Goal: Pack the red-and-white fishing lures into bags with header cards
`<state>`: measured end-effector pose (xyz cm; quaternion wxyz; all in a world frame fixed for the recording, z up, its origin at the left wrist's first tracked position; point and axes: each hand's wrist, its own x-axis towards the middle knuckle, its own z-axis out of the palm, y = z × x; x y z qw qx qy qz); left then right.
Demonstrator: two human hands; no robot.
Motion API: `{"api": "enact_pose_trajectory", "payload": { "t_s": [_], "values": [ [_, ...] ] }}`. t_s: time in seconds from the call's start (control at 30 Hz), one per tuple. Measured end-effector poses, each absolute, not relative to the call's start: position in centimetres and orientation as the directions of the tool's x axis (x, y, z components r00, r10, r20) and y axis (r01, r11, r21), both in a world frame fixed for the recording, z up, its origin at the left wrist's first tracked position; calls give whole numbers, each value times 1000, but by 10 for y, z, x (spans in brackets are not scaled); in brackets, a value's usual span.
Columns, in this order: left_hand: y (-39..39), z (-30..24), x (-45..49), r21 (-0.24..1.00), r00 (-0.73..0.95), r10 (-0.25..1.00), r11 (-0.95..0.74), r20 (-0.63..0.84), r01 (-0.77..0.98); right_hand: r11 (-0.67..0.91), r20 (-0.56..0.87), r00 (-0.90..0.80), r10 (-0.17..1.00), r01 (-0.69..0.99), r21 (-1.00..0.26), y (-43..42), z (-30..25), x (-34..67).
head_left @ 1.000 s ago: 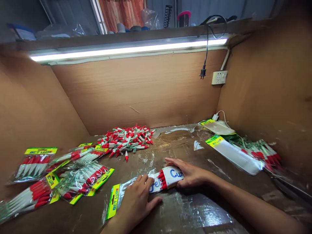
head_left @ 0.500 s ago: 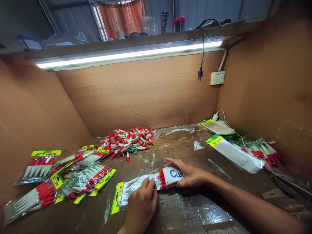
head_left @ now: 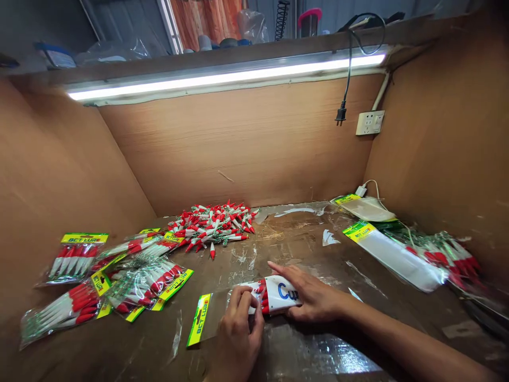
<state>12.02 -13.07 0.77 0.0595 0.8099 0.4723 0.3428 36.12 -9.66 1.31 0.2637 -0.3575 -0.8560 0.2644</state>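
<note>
My right hand (head_left: 314, 297) wraps over a white sleeve (head_left: 276, 294) with blue lettering, its thumb and fingers on either side. Red tips of lures (head_left: 265, 303) stick out of the sleeve's left end. There, my left hand (head_left: 240, 323) has its fingers curled and pressed together at the mouth of a clear packaging bag (head_left: 217, 307). The bag lies flat, its yellow-green BCT LURE header (head_left: 199, 321) pointing left. Curled fingers partly cover the bag's mouth and the lure tips.
A heap of loose red-and-white lures (head_left: 218, 225) lies at the back. Filled lure packs (head_left: 147, 286) overlap at left. On the right are flat bags (head_left: 397, 257) and more lures (head_left: 449, 254). A plug (head_left: 341, 114) hangs from the shelf by the socket (head_left: 369, 123).
The camera view has shifted slightly. My left fingers have curled higher over the bag's mouth and the lure tips. My right hand keeps its hold on the sleeve.
</note>
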Motion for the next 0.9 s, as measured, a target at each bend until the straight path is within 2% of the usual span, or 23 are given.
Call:
{"api": "enact_pose_trajectory", "payload": {
  "t_s": [0.1,0.27,0.33,0.47,0.57,0.7,0.8,0.9],
  "values": [
    [-130,8,123,481,283,808,-548,517,684,611,253,-610,751,497,-616,-98,13,359],
    [-124,2,119,696,67,882,-412,466,588,606,240,-599,764,538,-586,-100,12,357],
    [-125,2,122,720,65,891,-405,450,563,612,250,-598,762,539,-578,-101,12,355],
    [-137,4,137,638,268,855,-511,443,576,659,276,-633,724,515,-548,-104,18,353],
    [-140,0,138,531,415,809,-586,416,612,695,249,-683,686,516,-500,-105,21,354],
    [-134,-13,110,340,466,791,-598,397,726,691,255,-672,695,528,-493,-106,25,359],
    [-130,-16,89,247,511,823,-564,249,788,708,286,-667,688,533,-462,-107,28,362],
    [-131,-12,84,222,522,842,-540,136,812,733,263,-702,662,534,-421,-106,30,362]
  ]
}}
